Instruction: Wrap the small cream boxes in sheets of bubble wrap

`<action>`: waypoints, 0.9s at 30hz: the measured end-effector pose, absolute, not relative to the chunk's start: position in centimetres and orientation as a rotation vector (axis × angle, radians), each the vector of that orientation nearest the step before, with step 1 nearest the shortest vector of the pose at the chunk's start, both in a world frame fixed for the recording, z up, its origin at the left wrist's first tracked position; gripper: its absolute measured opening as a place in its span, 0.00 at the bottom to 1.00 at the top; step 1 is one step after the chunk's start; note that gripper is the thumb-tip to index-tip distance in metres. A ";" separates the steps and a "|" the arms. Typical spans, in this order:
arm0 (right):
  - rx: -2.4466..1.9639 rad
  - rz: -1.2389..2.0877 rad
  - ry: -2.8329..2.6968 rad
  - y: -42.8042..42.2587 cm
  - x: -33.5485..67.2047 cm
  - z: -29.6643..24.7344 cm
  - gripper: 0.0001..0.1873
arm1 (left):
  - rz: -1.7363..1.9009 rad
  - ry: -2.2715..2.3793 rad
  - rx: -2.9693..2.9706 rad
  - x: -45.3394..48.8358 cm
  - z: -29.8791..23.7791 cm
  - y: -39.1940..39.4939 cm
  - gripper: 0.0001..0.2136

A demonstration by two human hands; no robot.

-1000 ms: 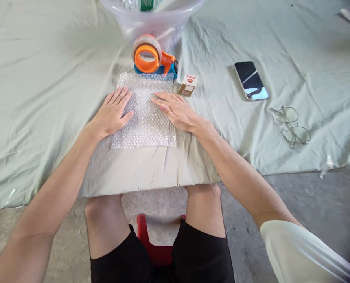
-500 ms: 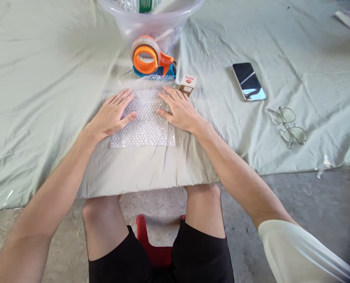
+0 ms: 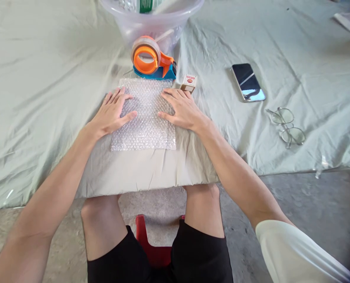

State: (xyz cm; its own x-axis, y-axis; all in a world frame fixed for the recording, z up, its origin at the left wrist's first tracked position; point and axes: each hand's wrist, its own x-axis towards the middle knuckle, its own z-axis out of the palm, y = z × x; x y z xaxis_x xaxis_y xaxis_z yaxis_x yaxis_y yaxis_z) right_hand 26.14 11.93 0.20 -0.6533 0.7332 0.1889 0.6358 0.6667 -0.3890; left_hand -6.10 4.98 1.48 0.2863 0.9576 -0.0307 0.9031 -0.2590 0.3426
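Observation:
A sheet of clear bubble wrap (image 3: 145,122) lies flat near the front edge of the cloth-covered table. My left hand (image 3: 113,112) rests on its left side, fingers spread. On the right side of the sheet lies my right hand (image 3: 182,108), also open, with its thumb and fingertips on the bubbles. Just beyond my right fingers stands a small white and brown box (image 3: 189,81), its lower part hidden by them. Behind the sheet's far edge sits an orange and blue tape dispenser (image 3: 154,59) with a roll of tape on it.
A translucent plastic basin (image 3: 151,19) holding bottles stands at the back, behind the dispenser. To the right lie a phone (image 3: 247,82) and a pair of glasses (image 3: 287,125). A bit of clear plastic (image 3: 322,167) hangs at the table's front edge. Under me is a red stool (image 3: 154,251).
The far edge of the bubble wrap, curled up before, now lies flat. The sheet's near edge sits slightly closer to me. My hands have shifted only a little.

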 end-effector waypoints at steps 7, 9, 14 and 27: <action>-1.395 0.083 -2.155 12.4 26.5 0.9 0.35 | 0.219 1.716 2.326 -6.1 0.8 5.0 0.45; -1.461 0.114 -2.159 13.1 26.8 0.1 0.37 | 0.196 1.718 2.324 -6.1 0.7 5.1 0.46; -1.397 0.149 -2.115 14.7 27.8 -2.8 0.39 | 0.226 1.682 2.373 -6.1 0.6 5.2 0.45; -0.991 0.295 -1.545 16.9 28.0 -3.0 0.42 | 0.211 1.666 2.374 -5.9 0.8 5.1 0.46</action>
